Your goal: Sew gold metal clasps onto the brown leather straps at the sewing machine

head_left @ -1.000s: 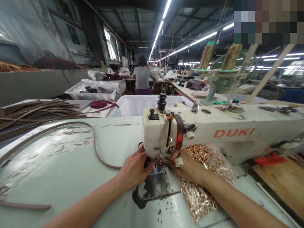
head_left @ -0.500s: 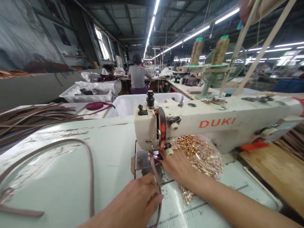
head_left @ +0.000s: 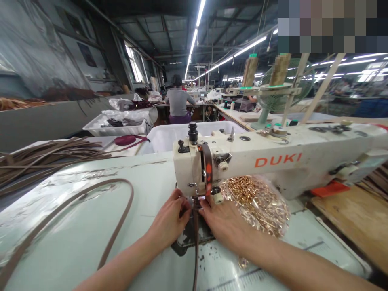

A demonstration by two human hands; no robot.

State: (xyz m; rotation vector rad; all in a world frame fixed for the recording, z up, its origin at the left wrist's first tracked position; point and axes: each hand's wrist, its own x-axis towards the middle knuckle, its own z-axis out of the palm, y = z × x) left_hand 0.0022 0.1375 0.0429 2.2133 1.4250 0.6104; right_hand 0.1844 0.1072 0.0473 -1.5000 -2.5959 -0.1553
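A white sewing machine [head_left: 236, 161] stands before me, with a brown strap [head_left: 196, 242] under its needle and running down towards me. My left hand [head_left: 171, 214] is just left of the needle area. Its fingers are curled in, and whatever they pinch is hidden. My right hand [head_left: 224, 220] reaches in from the right, its thumb and fingertips closed against the strap beside the presser foot. The strap's far end is hidden under the machine head. On the left of the table lies a long loop of brown strap [head_left: 121, 226].
A clear bag of gold metal fittings [head_left: 257, 202] lies behind my right hand. Bundled brown straps [head_left: 48, 155] and a maroon coil [head_left: 125, 140] are at the left. White bins [head_left: 118, 130] stand beyond the table. A person [head_left: 178, 101] sits farther back. Thread cones [head_left: 250, 70] rise at the right.
My left hand has let go of the strap's near part and moved up and left to the needle area. The right hand stays by the presser foot. The loop on the table has shifted right.
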